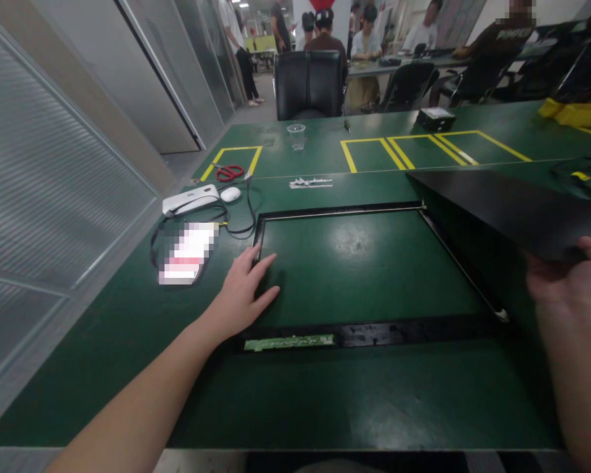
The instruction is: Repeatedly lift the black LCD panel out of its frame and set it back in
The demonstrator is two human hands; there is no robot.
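A black panel (502, 203) is slanting above the table at the right of a black frame (398, 333), and the right hand (569, 279) is gripping its near edge. The frame is lying flat, its near bar holding a green circuit board (288, 342) toward the left end. The left hand (243, 289) is spreading its fingers wide over the frame's left bar; how firmly it is pressing, I cannot tell. Beyond, a clear cup (297, 139) is standing upright, its contents too faint to tell.

The panel is showing a dark, matte, smooth face; pale strips are edging the frame's far and right bars.

The green table (354, 407) is carrying a white mouse (230, 194), red-handled scissors (231, 173) and thin white pieces (310, 183), with yellow tape (364, 140) marking out its far part. Behind it, a black chair (308, 84) is facing the table and several people are sitting or standing. A ribbed partition (44, 151) is lining the left side.
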